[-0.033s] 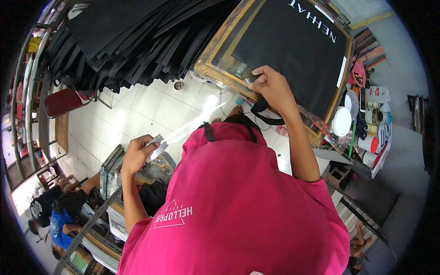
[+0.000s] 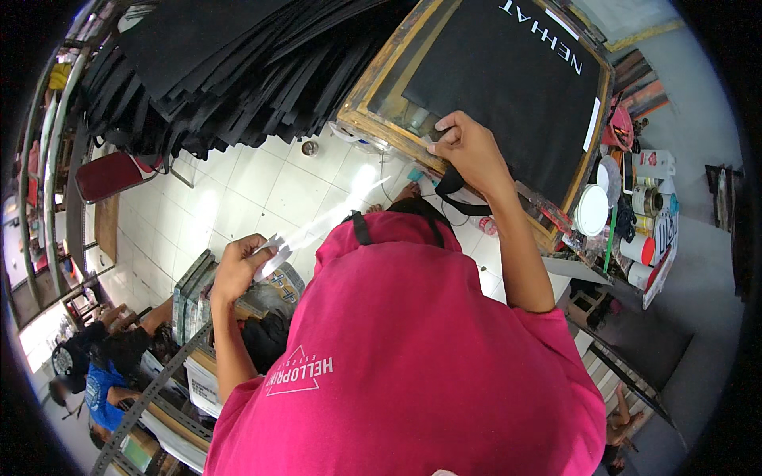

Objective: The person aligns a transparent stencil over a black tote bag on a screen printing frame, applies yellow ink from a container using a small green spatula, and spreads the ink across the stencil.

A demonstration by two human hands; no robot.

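Note:
My left hand [image 2: 234, 271] is closed on a thin, whitish see-through strip [image 2: 271, 258], pinched between thumb and fingers over the floor. Its exact kind does not show. At the right, my right hand [image 2: 475, 155] is at the near edge of a wood-framed printing screen [image 2: 381, 128]. Its fingers are curled; what they hold, if anything, is hidden. Black fabric [image 2: 492, 87] with white lettering lies within the frame. A black strap [image 2: 451, 184] hangs below my right hand.
Large stacks of black fabric pieces [image 2: 214, 63] lie at the far left. Tubs, cans and a white lid [image 2: 590, 210] crowd the right side. A red-seated chair [image 2: 115, 176] stands on the tiled floor. Another person in blue [image 2: 103, 393] is at the lower left.
A small shiny bit at my right fingertips no longer shows, and the thumb has shifted slightly. My left hand and its strip have barely moved.

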